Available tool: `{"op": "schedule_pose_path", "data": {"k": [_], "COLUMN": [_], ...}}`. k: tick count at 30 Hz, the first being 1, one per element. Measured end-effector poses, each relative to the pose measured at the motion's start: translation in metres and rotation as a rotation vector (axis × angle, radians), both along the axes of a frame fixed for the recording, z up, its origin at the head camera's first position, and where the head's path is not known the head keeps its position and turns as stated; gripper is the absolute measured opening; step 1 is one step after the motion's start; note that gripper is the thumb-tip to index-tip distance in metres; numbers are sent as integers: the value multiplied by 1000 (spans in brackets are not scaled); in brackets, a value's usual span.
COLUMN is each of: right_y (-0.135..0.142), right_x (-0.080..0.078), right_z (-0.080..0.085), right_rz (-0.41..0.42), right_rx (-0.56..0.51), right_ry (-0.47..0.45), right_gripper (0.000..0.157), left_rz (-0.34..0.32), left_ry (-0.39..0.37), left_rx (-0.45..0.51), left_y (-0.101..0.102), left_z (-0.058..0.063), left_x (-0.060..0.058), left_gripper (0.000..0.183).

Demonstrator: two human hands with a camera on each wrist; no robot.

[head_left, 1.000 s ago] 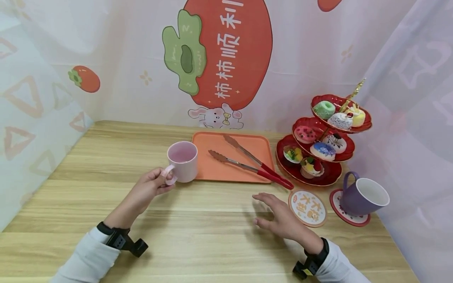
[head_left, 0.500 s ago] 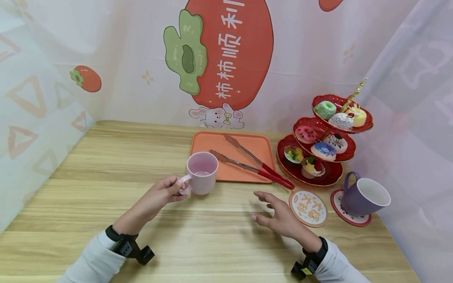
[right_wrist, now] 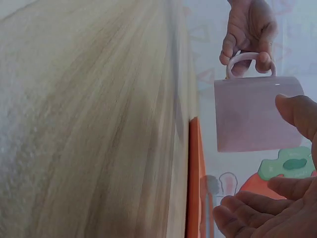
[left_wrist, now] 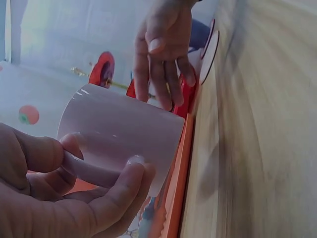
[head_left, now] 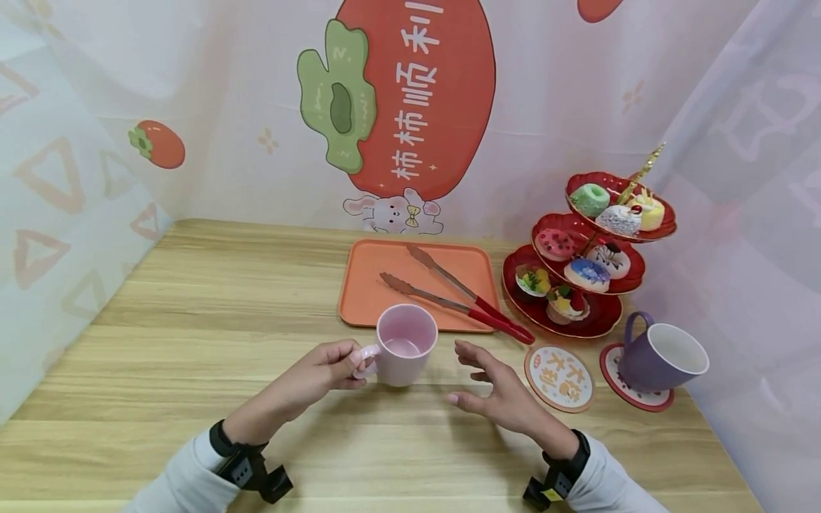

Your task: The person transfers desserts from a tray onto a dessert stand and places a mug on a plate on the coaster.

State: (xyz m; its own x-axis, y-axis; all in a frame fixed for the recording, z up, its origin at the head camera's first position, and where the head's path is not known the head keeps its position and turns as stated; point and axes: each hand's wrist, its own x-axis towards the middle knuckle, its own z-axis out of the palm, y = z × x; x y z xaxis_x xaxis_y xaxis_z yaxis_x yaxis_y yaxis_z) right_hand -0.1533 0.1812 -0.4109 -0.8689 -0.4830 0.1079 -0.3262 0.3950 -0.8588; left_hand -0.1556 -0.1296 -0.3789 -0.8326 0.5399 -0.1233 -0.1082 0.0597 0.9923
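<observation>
A pink mug (head_left: 405,349) is held upright above the table by its handle, which my left hand (head_left: 323,374) pinches between thumb and fingers. The left wrist view shows those fingers curled round the mug handle (left_wrist: 91,171). My right hand (head_left: 497,392) is just right of the mug, thumb and fingers spread apart, holding nothing. In the right wrist view the right hand's fingers (right_wrist: 292,188) reach beside the mug without closing on it. Behind the mug, red-handled tongs (head_left: 471,313) lie across an orange tray (head_left: 359,299).
A round coaster (head_left: 559,377) lies right of my right hand. Beyond it a purple mug (head_left: 661,356) stands on a red-rimmed coaster (head_left: 616,385). At the back right rises a three-tier red stand (head_left: 596,320) of small cakes. A printed curtain (head_left: 244,85) backs the wooden table (head_left: 192,306).
My left hand has carried the pink mug rightward and nearer to me, from the tray's left side to in front of it. My right hand has shifted only slightly left.
</observation>
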Motion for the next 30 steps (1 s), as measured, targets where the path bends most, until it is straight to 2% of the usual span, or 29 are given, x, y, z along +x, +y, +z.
{"op": "schedule_pose_path", "data": {"k": [6, 16, 23, 30], "right_y": [-5, -12, -13, -14], "right_x": [2, 4, 7, 8], "right_z": [2, 2, 6, 6], "right_rz": [4, 124, 139, 174], "right_rx": [-100, -190, -207, -248], "right_ry": [4, 74, 45, 65], "right_gripper": [81, 96, 91, 86], "left_rz": [-71, -170, -177, -190], "left_ry": [3, 19, 14, -6], "left_rx": [6, 30, 32, 48], "left_y": [12, 24, 26, 26], "left_z": [1, 2, 2, 1], "left_x": [10, 21, 23, 23], "left_gripper": [27, 29, 26, 26]}}
